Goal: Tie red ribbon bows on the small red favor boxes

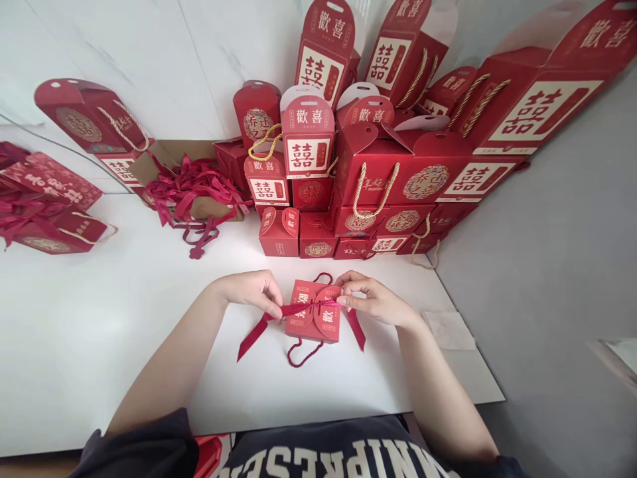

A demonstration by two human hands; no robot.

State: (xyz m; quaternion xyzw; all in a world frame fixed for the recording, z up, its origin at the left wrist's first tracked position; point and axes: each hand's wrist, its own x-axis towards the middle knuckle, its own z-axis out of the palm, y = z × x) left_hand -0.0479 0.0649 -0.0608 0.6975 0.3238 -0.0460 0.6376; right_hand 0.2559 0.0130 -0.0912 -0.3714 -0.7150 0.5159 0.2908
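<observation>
Red card at far left: a ribboned box (58, 224) on a white table (149, 318). Next, crimson ribbons (196, 186) heaped over a brown carton (205, 208). Then, near the middle, the left hand (255, 292), thumb and forefinger closed in a pinch on a deep pink ribbon (296, 309), one tail slanting down to the left. Drawn across from there, over the top of a small box (309, 327) sitting on the table between the hands: paler red, squarish, with rounded flaps meeting at the centre, white characters printed on both, dark red cord loops (297, 366) out at back and front. Ribbon bunched narrow above the flaps; hard to tell whether knotted. At the right edge, the right hand (375, 300), thumb and forefinger pinched on the ribbon, other fingers loosely curled, second tail angled down beneath. Behind, red boxes (381, 176) stacked high; farther right, a flat pale sheet (449, 330).
</observation>
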